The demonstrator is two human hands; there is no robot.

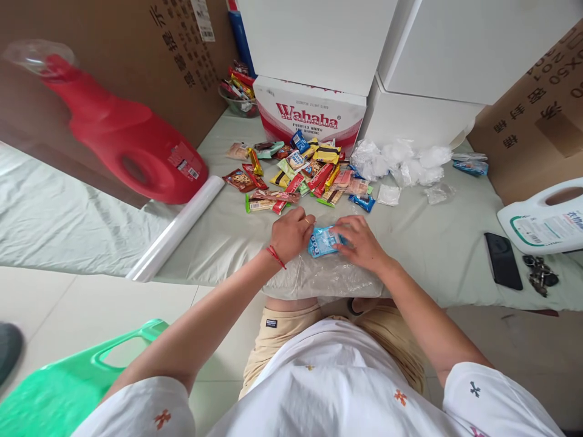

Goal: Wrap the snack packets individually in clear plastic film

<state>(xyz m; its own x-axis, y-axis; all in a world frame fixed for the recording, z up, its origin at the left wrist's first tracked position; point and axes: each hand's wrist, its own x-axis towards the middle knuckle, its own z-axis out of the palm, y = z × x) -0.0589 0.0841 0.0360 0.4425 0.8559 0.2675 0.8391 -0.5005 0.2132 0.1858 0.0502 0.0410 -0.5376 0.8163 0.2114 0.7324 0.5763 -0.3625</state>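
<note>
A light-blue snack packet [322,241] lies at the table's front edge between my hands, on clear plastic film [332,276] that spreads toward my lap. My left hand [290,235], a red string around its wrist, is closed in a pinch at the packet's upper left corner; what sits between those fingers is too small to make out. With bent fingers, my right hand [361,241] grips the packet's right side. Just beyond is a heap of wrapped snacks [314,170] in red, yellow, green and blue. Crumpled clear plastic bags [401,161] are piled to its right.
Behind the snacks stand a Wahaha carton [314,115] and white boxes [319,42]. A red jug [136,139] and a roll of film [177,227] are left; a phone [503,261], keys [541,273] and a white jug [546,218] right. A green basket [68,382] is lower left.
</note>
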